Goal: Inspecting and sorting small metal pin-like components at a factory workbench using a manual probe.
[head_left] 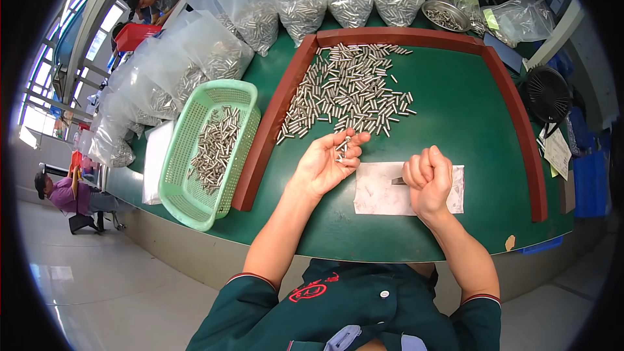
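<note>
My left hand (327,162) is palm up with its fingers curled round a few small metal pins (342,147), at the near edge of a loose pile. That pile of short, shiny cylindrical pins (351,88) lies spread on the green table top. My right hand (429,181) is closed in a fist above a white sheet (377,203) with grey smudges. From the fist's left side sticks out the flat, dark metal end of a small tool (398,181). The rest of that tool is hidden by my fingers.
A reddish-brown raised frame (520,123) borders the work area on three sides. Left of it stands a green plastic basket (170,182) with more pins. Clear bags of pins (302,10) line the back, near a metal bowl (446,15). A black fan (546,94) stands right.
</note>
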`<state>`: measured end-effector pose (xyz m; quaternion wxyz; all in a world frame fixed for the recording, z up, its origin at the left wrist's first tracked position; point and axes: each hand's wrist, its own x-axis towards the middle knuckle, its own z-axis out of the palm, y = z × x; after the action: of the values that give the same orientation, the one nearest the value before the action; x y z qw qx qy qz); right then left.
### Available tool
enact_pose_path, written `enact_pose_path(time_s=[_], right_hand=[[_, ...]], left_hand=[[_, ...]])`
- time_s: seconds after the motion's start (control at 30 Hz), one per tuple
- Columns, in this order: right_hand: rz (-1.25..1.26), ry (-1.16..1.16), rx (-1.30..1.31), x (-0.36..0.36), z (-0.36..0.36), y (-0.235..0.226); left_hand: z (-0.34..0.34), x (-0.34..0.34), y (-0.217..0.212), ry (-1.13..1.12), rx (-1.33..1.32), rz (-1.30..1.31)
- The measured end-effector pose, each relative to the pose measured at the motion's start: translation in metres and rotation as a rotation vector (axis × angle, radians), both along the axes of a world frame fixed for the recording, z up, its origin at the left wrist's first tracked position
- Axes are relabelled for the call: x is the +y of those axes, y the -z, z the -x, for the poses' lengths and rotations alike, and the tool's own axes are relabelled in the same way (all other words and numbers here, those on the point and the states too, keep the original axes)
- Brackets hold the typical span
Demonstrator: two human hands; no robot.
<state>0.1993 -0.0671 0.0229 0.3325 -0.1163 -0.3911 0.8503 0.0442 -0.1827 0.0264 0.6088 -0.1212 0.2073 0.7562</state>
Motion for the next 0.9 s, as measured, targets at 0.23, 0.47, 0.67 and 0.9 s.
enact_pose_path(time_s=[0.23, 0.47, 0.67, 0.9], right_hand=[[-0.002, 0.005, -0.001, 0.001, 0.0, 0.0], [0.011, -0.001, -0.002, 0.0, 0.002, -0.001], [0.016, 0.002, -0.01, 0.0, -0.001, -0.001], [0.002, 0.0, -0.02, -0.002, -0.001, 0.0]], left_hand=[[0.002, -0.003, 0.005, 0.132, 0.118, -0.182], [0.001, -0.004, 0.0, 0.219, 0.281, -0.22], [0.003, -0.012, -0.029, -0.316, 1.35, 0.318], [0.061, -0.09, -0.061, -0.899, 2.005, 1.504]])
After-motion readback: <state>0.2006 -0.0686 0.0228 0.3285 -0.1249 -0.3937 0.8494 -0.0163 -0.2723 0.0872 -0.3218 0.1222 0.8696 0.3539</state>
